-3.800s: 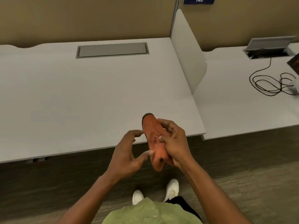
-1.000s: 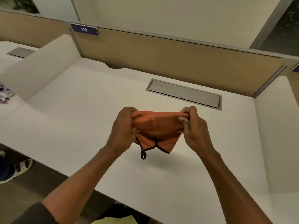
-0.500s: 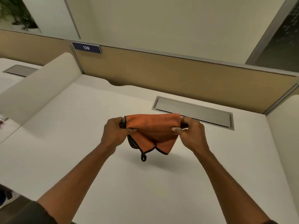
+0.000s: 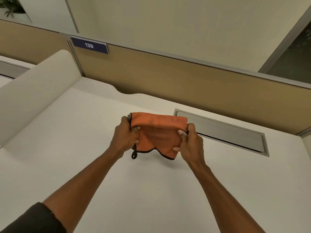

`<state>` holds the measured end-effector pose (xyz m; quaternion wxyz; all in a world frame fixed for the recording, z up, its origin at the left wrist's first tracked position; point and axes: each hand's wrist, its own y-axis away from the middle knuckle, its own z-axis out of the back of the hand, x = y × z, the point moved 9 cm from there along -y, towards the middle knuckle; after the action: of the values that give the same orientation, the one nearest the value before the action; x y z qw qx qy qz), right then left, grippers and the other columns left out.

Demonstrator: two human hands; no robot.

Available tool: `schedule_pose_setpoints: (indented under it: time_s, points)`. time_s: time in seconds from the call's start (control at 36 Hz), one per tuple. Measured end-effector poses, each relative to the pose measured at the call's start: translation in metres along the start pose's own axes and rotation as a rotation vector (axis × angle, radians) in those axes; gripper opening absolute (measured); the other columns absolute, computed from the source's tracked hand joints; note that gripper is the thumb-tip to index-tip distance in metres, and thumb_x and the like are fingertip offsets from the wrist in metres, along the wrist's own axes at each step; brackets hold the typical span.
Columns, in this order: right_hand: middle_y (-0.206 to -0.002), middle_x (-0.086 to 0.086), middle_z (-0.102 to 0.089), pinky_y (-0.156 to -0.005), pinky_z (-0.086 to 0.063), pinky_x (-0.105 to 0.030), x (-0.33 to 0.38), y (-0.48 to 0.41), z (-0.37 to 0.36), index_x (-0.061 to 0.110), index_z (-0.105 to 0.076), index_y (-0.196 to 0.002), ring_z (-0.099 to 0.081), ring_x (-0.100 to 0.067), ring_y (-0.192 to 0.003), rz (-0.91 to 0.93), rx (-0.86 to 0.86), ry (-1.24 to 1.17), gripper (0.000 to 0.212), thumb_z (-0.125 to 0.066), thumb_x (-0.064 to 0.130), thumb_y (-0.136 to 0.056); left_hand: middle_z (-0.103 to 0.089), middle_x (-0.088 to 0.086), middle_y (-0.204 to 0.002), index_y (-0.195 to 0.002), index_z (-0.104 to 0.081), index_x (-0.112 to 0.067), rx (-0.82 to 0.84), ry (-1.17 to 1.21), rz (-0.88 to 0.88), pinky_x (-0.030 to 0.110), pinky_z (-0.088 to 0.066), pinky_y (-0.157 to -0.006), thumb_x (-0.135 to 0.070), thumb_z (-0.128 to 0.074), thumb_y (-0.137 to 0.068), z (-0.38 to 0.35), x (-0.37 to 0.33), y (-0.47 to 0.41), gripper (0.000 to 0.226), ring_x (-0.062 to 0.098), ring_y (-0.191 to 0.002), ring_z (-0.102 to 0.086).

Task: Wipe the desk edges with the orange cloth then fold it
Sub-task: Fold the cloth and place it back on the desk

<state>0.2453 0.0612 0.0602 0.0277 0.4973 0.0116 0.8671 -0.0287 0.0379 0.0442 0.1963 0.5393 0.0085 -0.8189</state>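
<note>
The orange cloth (image 4: 158,132), edged in black with a small black loop hanging at its lower left, is folded over and stretched between both hands above the white desk (image 4: 84,148). My left hand (image 4: 125,137) pinches its left side and my right hand (image 4: 190,143) grips its right side. The cloth's lower edge hangs close to the desk top; I cannot tell whether it touches.
A grey cable hatch (image 4: 223,132) is set into the desk just behind my right hand. A tan partition (image 4: 185,78) with a blue "139" sign (image 4: 89,45) runs along the back. A white side divider (image 4: 33,91) stands on the left.
Both hands have shifted from the cloth's top corners down onto its sides, and the cloth has sunk lower toward the desk. The view has tilted up slightly.
</note>
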Motion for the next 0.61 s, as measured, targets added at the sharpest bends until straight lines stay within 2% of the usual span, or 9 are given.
schedule_pose_setpoints:
  time_s: [0.14,0.19,0.28,0.36,0.47,0.53,0.56,0.61]
  points:
    - [-0.098,0.004,-0.063,-0.045,-0.054,-0.024,-0.009,-0.041,-0.016,0.024,-0.049,-0.110,-0.075,-0.025,-0.052,-0.065,0.024,0.037,0.010,-0.053,0.034,-0.109,-0.062,-0.004,-0.104,-0.129,-0.052,-0.012,0.026,-0.180,-0.042,0.053,-0.068,-0.075,-0.039,-0.061,-0.110,0.003,-0.010,-0.046,0.034,0.020,-0.078,-0.072]
    - [-0.097,0.005,-0.062,-0.054,-0.062,-0.038,-0.017,-0.056,-0.025,0.023,-0.050,-0.109,-0.074,-0.026,-0.048,-0.106,0.049,0.031,0.012,-0.054,0.035,-0.109,-0.067,0.003,-0.109,-0.131,-0.052,-0.011,0.037,-0.293,-0.058,0.054,-0.067,-0.078,-0.043,-0.058,-0.111,0.000,-0.012,-0.067,0.038,0.031,-0.081,-0.076]
    - [-0.097,0.007,-0.059,-0.063,-0.065,-0.051,-0.038,-0.076,-0.041,0.020,-0.053,-0.110,-0.073,-0.031,-0.048,-0.214,0.082,-0.008,0.015,-0.058,0.033,-0.107,-0.071,0.007,-0.110,-0.125,-0.052,-0.015,0.053,-0.497,-0.093,0.049,-0.062,-0.082,-0.048,-0.053,-0.111,-0.012,-0.007,-0.096,0.036,0.033,-0.083,-0.077]
    - [-0.099,0.009,-0.058,-0.060,-0.066,-0.052,-0.064,-0.090,-0.057,0.019,-0.056,-0.112,-0.075,-0.032,-0.052,-0.338,0.090,-0.047,0.018,-0.062,0.033,-0.105,-0.070,0.009,-0.113,-0.125,-0.052,-0.015,0.095,-0.615,-0.124,0.046,-0.055,-0.081,-0.049,-0.053,-0.111,-0.031,0.006,-0.121,0.037,0.031,-0.098,-0.068]
    - [-0.101,0.000,-0.064,-0.070,-0.067,-0.054,-0.091,-0.099,-0.073,0.023,-0.057,-0.103,-0.076,-0.033,-0.055,-0.452,0.066,-0.122,0.011,-0.066,0.029,-0.103,-0.069,0.011,-0.114,-0.126,-0.051,-0.013,0.193,-0.629,-0.132,0.052,-0.059,-0.086,-0.044,-0.055,-0.112,-0.053,0.027,-0.143,0.035,0.034,-0.103,-0.069]
    - [-0.105,-0.007,-0.069,-0.071,-0.067,-0.053,-0.100,-0.101,-0.074,0.022,-0.058,-0.101,-0.077,-0.032,-0.055,-0.482,0.034,-0.140,0.012,-0.069,0.026,-0.102,-0.070,0.013,-0.120,-0.136,-0.048,-0.012,0.225,-0.642,-0.129,0.052,-0.060,-0.088,-0.036,-0.058,-0.111,-0.061,0.035,-0.150,0.036,0.033,-0.104,-0.069]
    - [-0.105,-0.007,-0.071,-0.072,-0.067,-0.052,-0.101,-0.103,-0.072,0.021,-0.060,-0.102,-0.077,-0.030,-0.055,-0.467,0.012,-0.086,0.012,-0.071,0.026,-0.101,-0.069,0.014,-0.127,-0.144,-0.044,-0.012,0.235,-0.675,-0.134,0.050,-0.059,-0.090,-0.032,-0.061,-0.110,-0.064,0.039,-0.153,0.043,0.033,-0.108,-0.069]
    - [-0.104,-0.006,-0.076,-0.079,-0.066,-0.049,-0.097,-0.106,-0.062,0.020,-0.063,-0.106,-0.078,-0.028,-0.064,-0.384,-0.025,0.149,0.012,-0.072,0.023,-0.099,-0.059,0.015,-0.148,-0.158,-0.032,-0.011,0.260,-0.798,-0.195,0.050,-0.056,-0.094,-0.028,-0.070,-0.104,-0.070,0.042,-0.155,0.069,0.036,-0.129,-0.063]
